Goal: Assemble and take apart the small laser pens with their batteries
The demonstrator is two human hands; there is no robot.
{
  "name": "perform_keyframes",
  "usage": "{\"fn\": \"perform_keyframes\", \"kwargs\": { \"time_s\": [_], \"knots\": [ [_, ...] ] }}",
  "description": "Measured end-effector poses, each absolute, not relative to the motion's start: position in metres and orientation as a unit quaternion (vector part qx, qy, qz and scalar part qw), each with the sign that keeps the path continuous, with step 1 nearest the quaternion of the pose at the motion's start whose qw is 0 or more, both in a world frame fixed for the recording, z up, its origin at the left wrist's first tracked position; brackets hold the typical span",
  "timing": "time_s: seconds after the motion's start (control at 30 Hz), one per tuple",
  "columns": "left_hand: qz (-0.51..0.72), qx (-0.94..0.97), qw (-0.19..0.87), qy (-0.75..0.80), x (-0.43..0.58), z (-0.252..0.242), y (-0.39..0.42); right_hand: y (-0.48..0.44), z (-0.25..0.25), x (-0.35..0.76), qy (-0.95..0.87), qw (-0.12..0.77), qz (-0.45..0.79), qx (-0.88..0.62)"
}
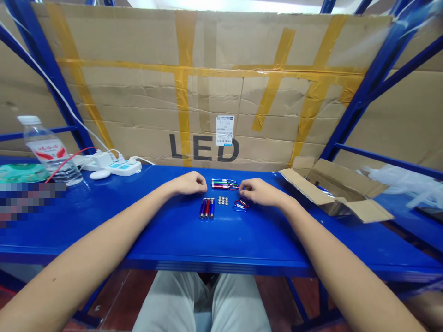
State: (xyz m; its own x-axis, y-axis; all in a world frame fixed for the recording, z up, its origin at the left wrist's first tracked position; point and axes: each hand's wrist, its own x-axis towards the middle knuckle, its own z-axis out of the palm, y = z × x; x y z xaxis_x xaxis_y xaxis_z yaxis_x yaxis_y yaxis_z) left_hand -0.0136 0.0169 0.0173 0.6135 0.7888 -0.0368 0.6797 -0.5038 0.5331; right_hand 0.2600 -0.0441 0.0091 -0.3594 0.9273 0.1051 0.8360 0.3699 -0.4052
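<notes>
My left hand (189, 182) rests curled in a loose fist on the blue table (104, 221), just left of a row of small coloured flashlights (223, 184). My right hand (258, 191) lies to the right of that row, fingers bent, fingertips touching the flashlight ends and a small heap of red and blue carabiner clips (240, 204). Three short tubes, blue, red and blue (206, 208), lie side by side in front of my left hand. A cluster of silver button cells (223, 200) sits between the tubes and the clips.
An open cardboard box (332, 191) lies at the right, with clear plastic bags (404, 180) beyond it. At the left stand a water bottle (48, 150), a white power strip (119, 165) and a green packet (20, 173). A taped cardboard wall (214, 83) backs the table.
</notes>
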Motion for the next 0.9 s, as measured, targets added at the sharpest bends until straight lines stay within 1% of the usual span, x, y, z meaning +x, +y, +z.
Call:
{"fn": "perform_keyframes", "kwargs": {
  "time_s": [0.1, 0.13, 0.3, 0.47, 0.73, 0.9],
  "knots": [
    [0.191, 0.883, 0.148, 0.402, -0.005, 0.012, 0.015, -0.042, 0.007, 0.260, -0.815, 0.168, 0.137, -0.537],
    [0.202, 0.896, 0.118, 0.379, -0.001, 0.010, 0.014, -0.041, 0.006, 0.260, -0.817, 0.170, 0.138, -0.534],
    [0.151, 0.941, 0.032, 0.301, 0.016, 0.003, 0.007, -0.040, 0.002, 0.258, -0.823, 0.176, 0.143, -0.521],
    [0.112, 0.952, 0.009, 0.284, 0.021, 0.000, 0.007, -0.039, 0.000, 0.256, -0.823, 0.159, 0.127, -0.530],
    [0.138, 0.943, 0.010, 0.301, 0.020, 0.002, 0.008, -0.040, 0.002, 0.255, -0.825, 0.152, 0.125, -0.529],
    [0.127, 0.937, 0.003, 0.325, 0.020, 0.000, 0.010, -0.040, 0.002, 0.255, -0.825, 0.160, 0.130, -0.526]
  ]
}}
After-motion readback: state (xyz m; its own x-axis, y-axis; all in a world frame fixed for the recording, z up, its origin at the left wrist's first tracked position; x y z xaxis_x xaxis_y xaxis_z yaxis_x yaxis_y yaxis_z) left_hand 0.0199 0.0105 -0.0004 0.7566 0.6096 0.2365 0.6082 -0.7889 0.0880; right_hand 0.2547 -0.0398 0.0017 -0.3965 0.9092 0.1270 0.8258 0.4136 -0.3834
